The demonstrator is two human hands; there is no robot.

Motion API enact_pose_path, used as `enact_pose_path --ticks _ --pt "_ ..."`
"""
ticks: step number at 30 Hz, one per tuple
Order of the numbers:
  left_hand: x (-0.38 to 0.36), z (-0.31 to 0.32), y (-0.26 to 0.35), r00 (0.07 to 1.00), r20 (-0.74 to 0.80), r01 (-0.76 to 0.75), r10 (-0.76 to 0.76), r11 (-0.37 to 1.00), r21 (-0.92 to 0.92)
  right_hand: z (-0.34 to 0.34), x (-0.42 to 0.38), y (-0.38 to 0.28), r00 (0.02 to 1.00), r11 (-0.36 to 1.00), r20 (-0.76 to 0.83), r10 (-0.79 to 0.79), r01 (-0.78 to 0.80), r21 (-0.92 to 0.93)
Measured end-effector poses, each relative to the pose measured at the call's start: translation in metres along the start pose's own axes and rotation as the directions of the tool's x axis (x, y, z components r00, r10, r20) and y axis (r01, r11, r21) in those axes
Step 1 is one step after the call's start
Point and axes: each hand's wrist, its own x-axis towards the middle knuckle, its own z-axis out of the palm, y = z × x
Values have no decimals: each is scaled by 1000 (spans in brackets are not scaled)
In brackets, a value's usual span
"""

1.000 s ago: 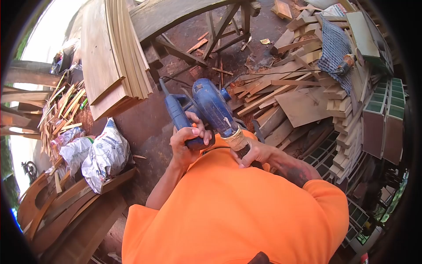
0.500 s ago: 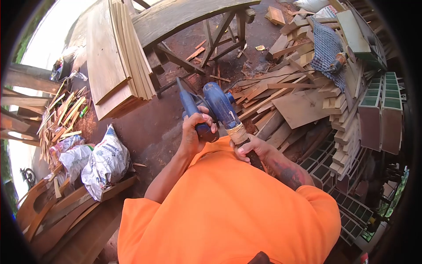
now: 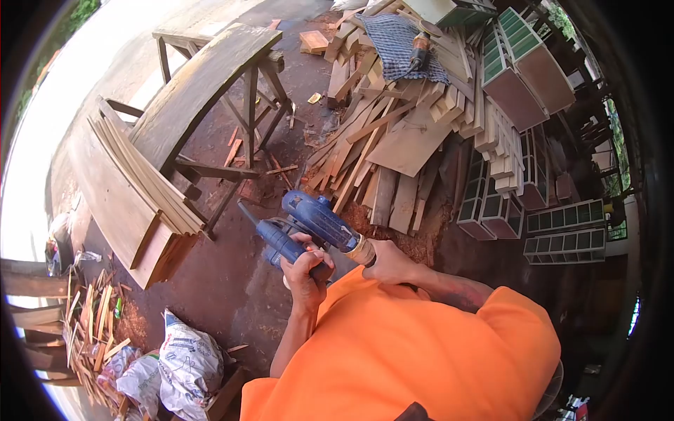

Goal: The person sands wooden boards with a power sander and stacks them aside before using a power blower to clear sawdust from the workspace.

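A blue power tool [image 3: 317, 215] is held out in front of the orange shirt [image 3: 414, 344]. It has a rounded blue body and a tan taped grip [image 3: 363, 251]. Beside that body runs a slimmer blue part [image 3: 277, 238] with a dark tapered tip; how the two parts join is hidden. My left hand [image 3: 303, 274] is closed around the rear of the slimmer part, thumb on top. Just behind the tape, my right hand [image 3: 390, 262] grips the handle, its fingers mostly out of sight.
Planks [image 3: 116, 193] lean on a wooden trestle table [image 3: 210, 84] at left. Wood offcuts [image 3: 414, 144] pile up at right, with a cloth [image 3: 390, 45] and an orange-and-dark tool [image 3: 420, 50] on top. White sacks [image 3: 189, 365] and sticks [image 3: 98, 316] lie lower left. Green-panelled frames [image 3: 516, 70] stand right.
My view has turned to the right, so the table, planks and sacks sit further left and lower. Both hands keep hold of the blue tool.
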Motion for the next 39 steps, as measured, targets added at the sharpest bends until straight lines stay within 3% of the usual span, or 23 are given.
enact_pose_path --ticks 4,7,8,11,13,15,16,19,20,23,24,28,31,34,37,39 --pt "-9 6 -14 997 54 55 -55 998 6 -8 -19 15 999 991 53 -2 -5 137" --pt "-7 15 -24 997 27 71 -73 996 57 -25 -18 16 950 935 266 161 -233 268" --pt "-6 22 -28 996 24 82 -84 995 58 -27 -13 31 933 906 345 102 -231 355" --pt "12 31 -55 994 55 87 -91 994 60 -39 -1 55 975 881 221 -4 -101 462" --pt "17 51 -75 989 71 122 -132 983 137 -50 3 57 998 961 -36 50 -38 275" --pt "26 66 -102 986 112 102 -126 974 200 -66 7 60 950 996 -306 63 -42 75" --pt "30 75 -115 983 130 88 -127 958 274 -76 7 68 946 985 -299 127 -85 148" --pt "38 113 -136 953 199 148 -230 922 358 -104 9 114 940 983 -331 86 -27 179" --pt "40 127 -143 941 221 153 -255 906 395 -115 4 122 944 946 -311 109 -2 324" --pt "51 166 -167 908 267 157 -323 852 499 -155 -9 139 910 875 -410 65 145 462" --pt "57 172 -179 897 277 156 -345 832 532 -172 -17 139 884 958 -451 119 18 287" --pt "70 192 -216 853 241 268 -463 785 558 -219 -29 163 968 858 -245 45 88 506" --pt "81 189 -236 811 206 358 -548 742 567 -217 -33 190 969 853 -244 48 87 514" --pt "86 186 -241 801 143 406 -581 703 584 -216 -51 202 956 936 -270 116 -15 351" --pt "96 175 -244 763 61 507 -643 654 561 -215 -72 197 895 986 -415 162 -133 97" --pt "117 152 -252 713 14 590 -701 611 527 -201 -76 195 894 962 -424 146 -28 273"
